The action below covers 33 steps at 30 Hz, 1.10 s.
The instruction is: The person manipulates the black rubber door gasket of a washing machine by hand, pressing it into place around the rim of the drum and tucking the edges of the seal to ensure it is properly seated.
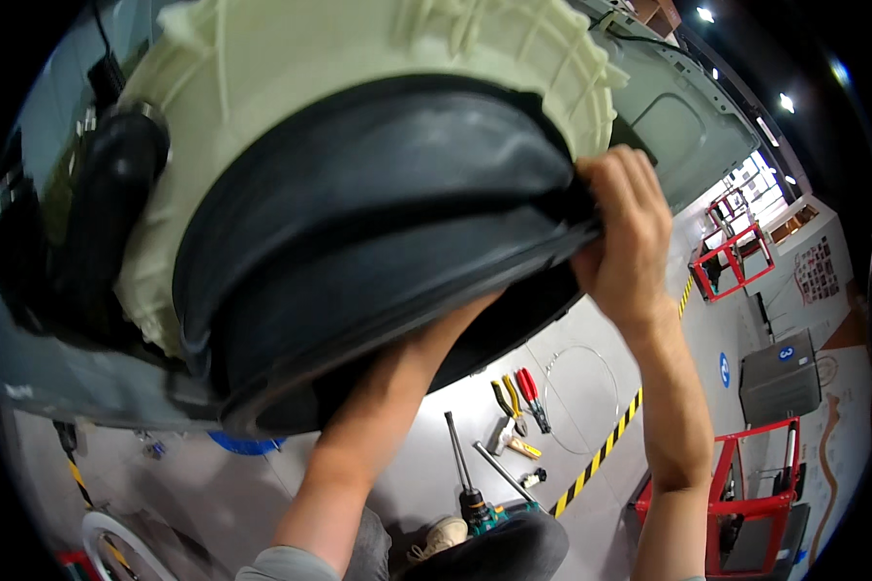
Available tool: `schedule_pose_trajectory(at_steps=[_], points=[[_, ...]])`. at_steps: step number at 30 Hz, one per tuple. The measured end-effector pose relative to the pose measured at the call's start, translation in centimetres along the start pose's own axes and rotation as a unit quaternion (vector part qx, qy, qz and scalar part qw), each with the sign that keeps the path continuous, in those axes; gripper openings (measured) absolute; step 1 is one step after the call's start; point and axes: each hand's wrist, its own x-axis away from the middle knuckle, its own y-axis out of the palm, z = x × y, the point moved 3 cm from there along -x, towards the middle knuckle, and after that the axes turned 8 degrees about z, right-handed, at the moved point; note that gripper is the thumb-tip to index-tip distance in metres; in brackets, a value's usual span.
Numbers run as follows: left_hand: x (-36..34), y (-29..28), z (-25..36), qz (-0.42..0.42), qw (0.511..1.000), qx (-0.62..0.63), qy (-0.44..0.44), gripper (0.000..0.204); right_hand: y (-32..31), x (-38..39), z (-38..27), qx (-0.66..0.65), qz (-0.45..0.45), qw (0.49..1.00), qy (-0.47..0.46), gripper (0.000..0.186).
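Note:
A large black rubber door seal (pixel 378 247) hangs in a broad fold in front of a cream plastic washing-machine tub (pixel 291 48). My right hand (pixel 630 232) is closed around the seal's right edge, fingers over the top and thumb below. From below, my left forearm (pixel 383 402) reaches into the opening of the seal. The rubber hides my left hand, so its fingers do not show. The seal's lower lip tilts up toward the right. Left of the tub sits a black rounded part (pixel 121 165).
On the floor lie yellow-handled pliers (pixel 509 402), red-handled pliers (pixel 531 397), a hammer (pixel 509 441), a long screwdriver (pixel 460 455), a metal bar (pixel 499 470) and a thin wire ring (pixel 615 387). Yellow-black tape (pixel 606 450) crosses the floor. Red-framed carts (pixel 761 484) stand at right.

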Motion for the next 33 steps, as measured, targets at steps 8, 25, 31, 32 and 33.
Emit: schedule_pose_trajectory(at_steps=[8, 25, 31, 32, 33], points=[[-1.4, -1.7, 2.3, -0.150, 0.971, 0.099, -0.159, 0.040, 1.9, 0.9, -0.9, 0.001, 0.177, 0.983, -0.050, 0.014], [-0.5, -2.3, 1.8, -0.175, 0.974, -0.024, -0.142, 0.044, 3.0, 0.5, 1.1, -0.050, 0.193, 0.980, -0.012, 0.022], [-0.1, -2.3, 2.0, -0.163, 0.976, -0.043, -0.139, 0.043, 3.1, 0.6, 0.9, -0.055, 0.186, 0.981, 0.023, 0.025], [-0.1, -2.2, 2.1, -0.161, 0.976, -0.045, -0.138, 0.042, 3.1, 0.8, 0.7, -0.052, 0.194, 0.979, 0.025, 0.025], [-0.1, -2.2, 2.1, -0.159, 0.976, -0.047, -0.138, 0.042, 3.1, 0.8, 0.6, -0.053, 0.199, 0.978, 0.028, 0.025]])
